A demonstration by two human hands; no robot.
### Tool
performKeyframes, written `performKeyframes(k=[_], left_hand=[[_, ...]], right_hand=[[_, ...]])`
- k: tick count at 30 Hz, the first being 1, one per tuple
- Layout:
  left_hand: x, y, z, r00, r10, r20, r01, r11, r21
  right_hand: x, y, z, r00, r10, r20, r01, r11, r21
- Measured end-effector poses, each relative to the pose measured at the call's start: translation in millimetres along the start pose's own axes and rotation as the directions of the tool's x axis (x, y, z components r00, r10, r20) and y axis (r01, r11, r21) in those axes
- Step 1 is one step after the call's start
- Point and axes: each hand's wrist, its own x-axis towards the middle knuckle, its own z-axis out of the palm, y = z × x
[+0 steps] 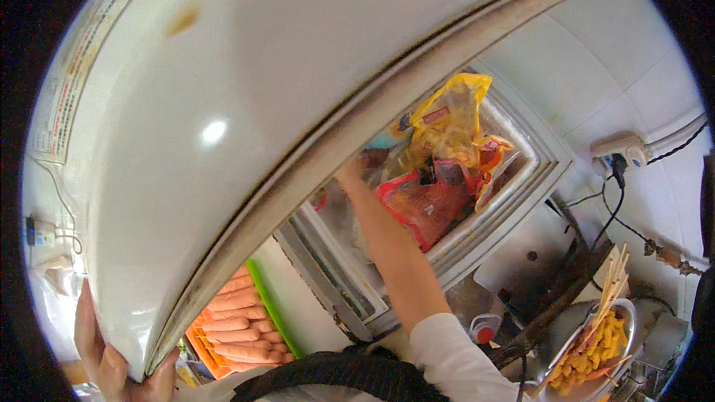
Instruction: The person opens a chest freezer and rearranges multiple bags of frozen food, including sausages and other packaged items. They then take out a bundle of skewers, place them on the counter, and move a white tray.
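Note:
My left hand (114,363) grips the lower corner of a raised white chest freezer lid (223,95), fingers on both sides of its edge. My right arm reaches down into the open freezer, its inner rim (536,178) frosted. Only part of my right hand (351,173) shows, near the lid's edge; its fingers are hidden or blurred, so what it touches cannot be told. To its right lie a yellow-edged clear plastic bag of food (447,134), a red-edged plastic bag (427,201) and a smaller orange and red packet (491,159).
Sausages (240,324) lie in rows beside a green edge (273,312) at lower left. A metal tray of yellow skewered food (592,352) stands at lower right, near a red-capped container (485,335). A power socket (620,153) with black cables is at the tiled wall.

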Motion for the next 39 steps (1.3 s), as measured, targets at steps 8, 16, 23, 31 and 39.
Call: performKeyframes(k=[8, 16, 23, 31, 39], left_hand=[[15.7, 2.4, 6.1, 0.939, 0.33, 0.093, -0.302, 0.926, -0.227], [9.1, 22.6, 28.6, 0.877, 0.467, 0.11, -0.403, 0.841, -0.362], [73.1, -83.2, 100.5, 0.957, -0.267, 0.114, 0.287, 0.929, -0.235], [146.1, -225.1, 299.4, 0.864, -0.494, 0.095, 0.472, 0.731, -0.492], [143.5, -217.3, 296.2, 0.74, -0.654, -0.154, 0.481, 0.676, -0.558]], right_hand=[[-80.2, -10.2, -42.4, 0.999, -0.001, -0.048, 0.002, 1.0, 0.016], [-204.3, -173.1, -142.4, 0.532, -0.571, -0.625, 0.719, 0.694, -0.021], [-218.8, -213.5, -140.5, 0.527, -0.659, -0.537, 0.525, 0.749, -0.405], [-215.4, -231.4, -138.6, 0.571, -0.695, -0.438, 0.585, 0.718, -0.377], [-215.5, -233.5, -138.0, 0.589, -0.708, -0.391, 0.596, 0.706, -0.381]])
